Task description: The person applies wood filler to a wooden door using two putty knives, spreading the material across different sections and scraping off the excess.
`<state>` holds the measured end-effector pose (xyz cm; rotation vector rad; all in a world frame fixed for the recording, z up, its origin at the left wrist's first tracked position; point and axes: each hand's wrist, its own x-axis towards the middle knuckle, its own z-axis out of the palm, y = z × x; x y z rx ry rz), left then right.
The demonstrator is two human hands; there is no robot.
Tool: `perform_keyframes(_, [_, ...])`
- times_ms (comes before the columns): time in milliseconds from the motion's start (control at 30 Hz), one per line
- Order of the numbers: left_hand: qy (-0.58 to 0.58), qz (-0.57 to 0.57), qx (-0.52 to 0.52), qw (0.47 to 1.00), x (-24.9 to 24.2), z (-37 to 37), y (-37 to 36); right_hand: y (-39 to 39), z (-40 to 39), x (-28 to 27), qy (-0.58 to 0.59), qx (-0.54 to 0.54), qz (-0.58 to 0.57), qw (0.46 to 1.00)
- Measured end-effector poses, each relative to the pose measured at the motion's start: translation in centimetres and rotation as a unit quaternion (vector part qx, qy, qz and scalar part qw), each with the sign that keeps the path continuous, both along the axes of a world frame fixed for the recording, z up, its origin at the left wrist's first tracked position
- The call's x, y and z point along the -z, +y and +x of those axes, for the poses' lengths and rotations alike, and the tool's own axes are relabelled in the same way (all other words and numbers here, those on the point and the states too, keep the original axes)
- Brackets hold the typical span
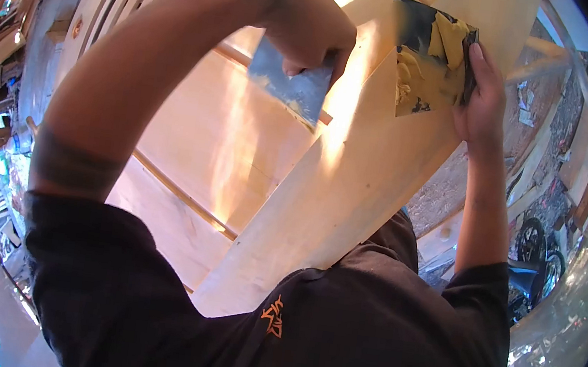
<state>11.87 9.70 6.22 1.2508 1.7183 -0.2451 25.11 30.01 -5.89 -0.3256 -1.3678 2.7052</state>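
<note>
Pale plywood fills the middle of the view: a long board (353,183) whose long axis runs from the lower left, near the person's dark shirt (304,339), up toward the upper right. Taking this board as the landmark, the left hand (312,32) is at its left edge near the upper end, fingers curled tight around the top of a blue putty knife (292,88). The blade is broad and flat, its working edge pointing down and to the right, with that lower corner touching or just over the board's left edge; traces of yellow filler mark the blade's rim. At the board's upper right end the right hand (482,96) grips the right edge of a second, darker blade (430,57), fingers wrapped over its side. This blade lies flat against the board face, its long axis roughly upright in the view, and it carries a lump of yellow wood filler (443,44) on its upper part, with more smeared lower down. Left of the board, behind the left forearm, lies a lighter panel (219,138) crossed by thin wooden strips. Right of the board, beyond the right arm, are scattered timber offcuts and a motorcycle wheel (532,246).
</note>
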Motion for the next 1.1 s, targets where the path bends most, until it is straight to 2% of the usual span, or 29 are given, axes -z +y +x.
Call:
perform_keyframes(33, [0.017,0.013,-0.009,1.0,-0.9,0.2,-0.7,0.1,0.0,0.0,-0.008,0.011,0.004,1.0])
perform_keyframes(100, [0.068,0.191,-0.108,0.973,-1.4,0.7,-5.3,0.1,0.0,0.1,0.006,-0.003,-0.027,1.0])
perform_keyframes(167, [0.06,0.233,-0.12,0.963,-2.2,3.0,-8.2,0.1,0.0,0.3,0.006,-0.004,-0.045,0.999])
perform_keyframes(233, [0.165,0.224,-0.156,0.948,-1.8,7.7,-10.7,0.1,0.0,0.3,-0.006,0.008,-0.046,0.999])
perform_keyframes(300, [0.197,0.272,-0.199,0.921,-0.4,11.8,-11.8,-0.2,0.0,-0.1,0.006,0.008,-0.025,1.0])
perform_keyframes(367, [0.28,0.321,-0.14,0.894,1.3,13.8,-12.4,-0.3,0.2,-0.3,0.008,0.006,-0.016,1.0])
perform_keyframes(500, [0.326,0.309,-0.16,0.879,4.2,15.5,-12.2,-0.3,0.1,-0.2,-0.012,0.027,0.0,1.0])
perform_keyframes(567, [0.284,0.308,-0.171,0.892,5.8,16.5,-12.7,-0.3,0.0,0.1,-0.022,0.045,0.01,0.999])
perform_keyframes(633, [0.231,0.331,-0.17,0.899,5.7,16.8,-13.6,-0.1,-0.1,0.4,-0.025,0.059,0.016,0.998])
perform_keyframes(667, [0.213,0.301,-0.186,0.911,4.8,16.9,-13.8,0.2,0.0,0.4,-0.027,0.053,0.012,0.998])
perform_keyframes(767, [0.241,0.268,-0.206,0.91,2.5,15.7,-13.8,0.2,-0.2,0.2,-0.028,0.04,-0.002,0.999])
perform_keyframes(800, [0.268,0.275,-0.252,0.888,2.3,15.0,-13.3,-0.1,-0.1,0.0,-0.032,0.046,-0.006,0.998])
perform_keyframes(900, [0.295,0.289,-0.285,0.865,4.7,14.2,-11.8,0.0,0.1,0.0,-0.014,0.032,-0.015,0.999])
perform_keyframes(967, [0.259,0.293,-0.233,0.89,4.6,15.9,-10.5,0.2,0.1,0.1,-0.006,0.02,-0.018,1.0])
perform_keyframes(1100, [0.223,0.282,-0.212,0.909,3.0,15.0,-11.0,0.2,0.1,0.1,-0.01,0.016,-0.015,1.0])
